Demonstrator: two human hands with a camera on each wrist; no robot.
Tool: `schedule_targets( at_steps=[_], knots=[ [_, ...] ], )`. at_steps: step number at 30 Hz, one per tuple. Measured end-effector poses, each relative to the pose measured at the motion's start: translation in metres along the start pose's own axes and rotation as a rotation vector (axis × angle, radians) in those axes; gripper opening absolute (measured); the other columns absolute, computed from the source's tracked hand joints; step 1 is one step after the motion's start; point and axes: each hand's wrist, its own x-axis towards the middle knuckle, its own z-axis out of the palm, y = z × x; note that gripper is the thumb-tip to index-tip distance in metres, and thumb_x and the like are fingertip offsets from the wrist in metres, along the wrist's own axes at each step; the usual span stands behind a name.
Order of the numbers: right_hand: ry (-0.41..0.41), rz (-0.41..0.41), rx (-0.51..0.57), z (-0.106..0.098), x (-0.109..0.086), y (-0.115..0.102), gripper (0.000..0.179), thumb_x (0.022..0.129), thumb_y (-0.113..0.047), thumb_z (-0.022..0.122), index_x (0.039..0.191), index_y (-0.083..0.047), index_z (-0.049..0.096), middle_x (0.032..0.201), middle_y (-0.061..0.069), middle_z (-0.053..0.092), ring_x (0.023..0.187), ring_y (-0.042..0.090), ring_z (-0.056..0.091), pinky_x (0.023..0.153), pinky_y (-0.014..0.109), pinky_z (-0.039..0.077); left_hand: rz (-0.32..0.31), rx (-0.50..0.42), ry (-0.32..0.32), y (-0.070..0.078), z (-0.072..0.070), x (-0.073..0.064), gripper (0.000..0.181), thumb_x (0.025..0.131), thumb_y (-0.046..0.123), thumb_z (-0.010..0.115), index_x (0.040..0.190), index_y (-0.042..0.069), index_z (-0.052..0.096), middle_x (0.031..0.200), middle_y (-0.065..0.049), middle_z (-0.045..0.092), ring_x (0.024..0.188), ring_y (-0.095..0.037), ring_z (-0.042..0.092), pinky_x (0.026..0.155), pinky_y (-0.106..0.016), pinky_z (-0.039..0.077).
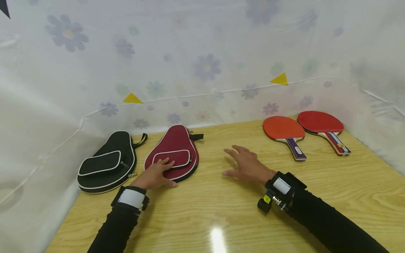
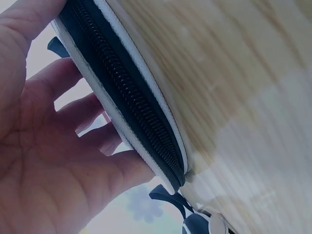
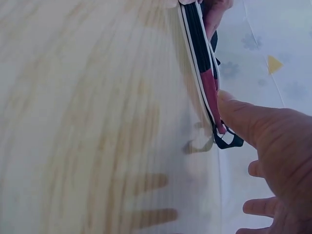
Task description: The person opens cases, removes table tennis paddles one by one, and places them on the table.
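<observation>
A maroon table tennis bat case (image 1: 175,140) with white piping and a small front pocket lies flat on the wooden table. My left hand (image 1: 155,175) rests on its lower part, fingers over the pocket and thumb by the bottom edge. The left wrist view shows the black zipper (image 2: 131,97) along the case's side, close to that palm (image 2: 53,161). To the right of the case, my right hand (image 1: 246,165) is held over the table, holding nothing, with its fingers spread and slightly bent.
On the left lies a black bat case (image 1: 109,165) with a wrist loop. Two bats, one orange-red (image 1: 283,128) and one red (image 1: 319,122), lie at the back right. A flowered white curtain (image 1: 202,42) borders the table (image 1: 205,211) behind and at both sides.
</observation>
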Motion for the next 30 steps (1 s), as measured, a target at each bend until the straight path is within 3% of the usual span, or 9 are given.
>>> schedule_targets(
  at_steps=[13,22,30],
  knots=[
    [0.051,-0.03,0.007,-0.001,-0.005,0.008,0.079,0.088,-0.044,0.077,0.15,-0.006,0.046,0.154,0.031,0.035,0.14,0.053,0.032,0.105,0.075,0.024,-0.005,-0.005,0.009,-0.006,-0.003,-0.008,0.089,0.082,0.037,0.084,0.151,-0.001,0.042,0.158,-0.03,0.031,0.145,-0.055,0.021,0.111,-0.064,0.03],
    [0.059,-0.04,0.004,0.001,-0.004,0.008,0.078,0.088,-0.041,0.078,0.149,-0.004,0.047,0.153,0.032,0.036,0.139,0.054,0.033,0.103,0.075,0.026,-0.015,0.009,0.022,-0.02,-0.005,-0.014,0.09,0.082,0.039,0.084,0.151,-0.002,0.042,0.157,-0.03,0.032,0.145,-0.055,0.022,0.11,-0.067,0.029],
    [0.054,-0.039,0.004,0.0,-0.004,0.007,0.076,0.089,-0.04,0.077,0.149,-0.004,0.048,0.153,0.032,0.036,0.139,0.054,0.033,0.104,0.074,0.025,-0.025,0.0,0.025,-0.023,-0.007,-0.018,0.092,0.081,0.039,0.084,0.151,-0.002,0.042,0.157,-0.032,0.03,0.145,-0.055,0.021,0.109,-0.069,0.03]
  ],
)
